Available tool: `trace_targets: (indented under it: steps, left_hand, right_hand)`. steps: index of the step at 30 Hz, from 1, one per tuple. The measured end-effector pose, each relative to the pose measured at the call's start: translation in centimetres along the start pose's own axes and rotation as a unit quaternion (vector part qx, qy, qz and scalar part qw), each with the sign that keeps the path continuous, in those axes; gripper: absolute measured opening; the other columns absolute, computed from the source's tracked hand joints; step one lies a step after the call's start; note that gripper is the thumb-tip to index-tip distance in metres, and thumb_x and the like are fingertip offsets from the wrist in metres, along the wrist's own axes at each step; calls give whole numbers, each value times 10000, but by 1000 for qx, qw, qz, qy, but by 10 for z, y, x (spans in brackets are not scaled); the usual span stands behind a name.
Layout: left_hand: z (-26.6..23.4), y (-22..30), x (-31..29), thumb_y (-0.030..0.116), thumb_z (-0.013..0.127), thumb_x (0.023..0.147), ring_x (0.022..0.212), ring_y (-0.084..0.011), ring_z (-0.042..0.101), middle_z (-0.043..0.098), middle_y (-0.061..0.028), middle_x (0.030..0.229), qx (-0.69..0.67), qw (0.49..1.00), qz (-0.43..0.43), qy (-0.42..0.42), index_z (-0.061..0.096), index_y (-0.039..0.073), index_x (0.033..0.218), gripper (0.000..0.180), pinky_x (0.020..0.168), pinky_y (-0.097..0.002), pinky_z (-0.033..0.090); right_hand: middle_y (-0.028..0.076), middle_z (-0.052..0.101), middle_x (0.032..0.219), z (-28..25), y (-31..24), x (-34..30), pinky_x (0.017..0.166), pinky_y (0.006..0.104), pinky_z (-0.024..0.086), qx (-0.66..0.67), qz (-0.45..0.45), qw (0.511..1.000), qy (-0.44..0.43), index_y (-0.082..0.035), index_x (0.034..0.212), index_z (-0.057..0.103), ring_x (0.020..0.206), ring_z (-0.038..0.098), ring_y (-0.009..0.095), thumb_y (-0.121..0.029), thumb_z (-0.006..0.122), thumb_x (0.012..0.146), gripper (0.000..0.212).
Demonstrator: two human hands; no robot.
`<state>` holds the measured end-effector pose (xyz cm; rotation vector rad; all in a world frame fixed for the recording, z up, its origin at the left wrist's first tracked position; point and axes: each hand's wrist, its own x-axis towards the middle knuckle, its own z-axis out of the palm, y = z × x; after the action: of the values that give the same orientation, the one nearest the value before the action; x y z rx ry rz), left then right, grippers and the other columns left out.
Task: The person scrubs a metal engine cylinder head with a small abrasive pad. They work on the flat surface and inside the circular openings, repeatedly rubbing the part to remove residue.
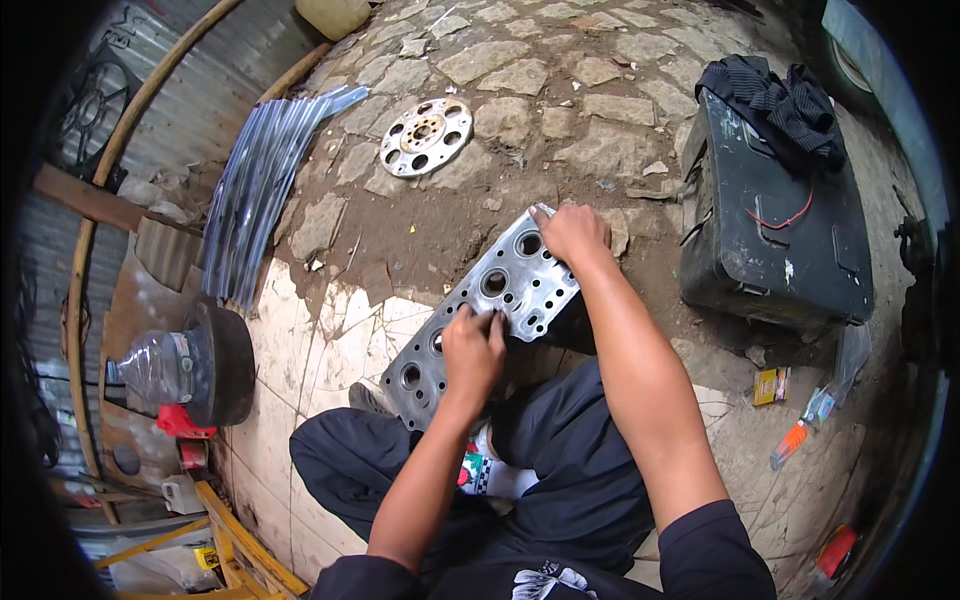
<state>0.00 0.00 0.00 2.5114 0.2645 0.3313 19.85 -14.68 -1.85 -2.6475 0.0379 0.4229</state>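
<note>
A grey metal engine cylinder head (465, 305) with a row of round ports and smaller holes lies slantwise in front of me, over my bent legs. My right hand (577, 235) grips its far right end, thumb on the top face. My left hand (473, 350) rests on the flat face between two of the large ports. Its fingers are bent and pressed together, with a dark patch at the fingertips; whatever they may hold is too small to make out. The underside of the cylinder head is hidden.
A round metal flywheel plate (425, 137) lies on the stony ground ahead. Clear corrugated plastic sheets (262, 185) are at the left, above a water bottle (160, 367) against a black tyre-like ring (222, 362). A black case (780, 235) with dark cloth (775, 105) stands right.
</note>
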Motion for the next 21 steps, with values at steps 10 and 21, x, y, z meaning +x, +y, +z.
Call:
trace_targets:
  steps: [10, 21]
  left_hand:
    - [10, -12, 11, 133, 776, 914, 787, -477, 689, 685, -296, 876, 7, 998, 44, 39, 802, -87, 957, 225, 760, -506, 551]
    - [7, -7, 5, 68, 751, 903, 761, -475, 669, 663, -293, 879, -9, 997, 66, 34, 780, -76, 929, 149, 709, -528, 540]
  right_hand:
    - [257, 765, 1213, 0, -3, 0, 973, 507, 591, -2, -8, 1000, 4, -5, 1165, 804, 1172, 732, 422, -643, 538, 1040, 703]
    - [263, 719, 1332, -2, -3, -2, 978, 521, 588, -15, 10, 1000, -10, 46, 1471, 581, 1234, 708, 414, -655, 506, 1053, 819]
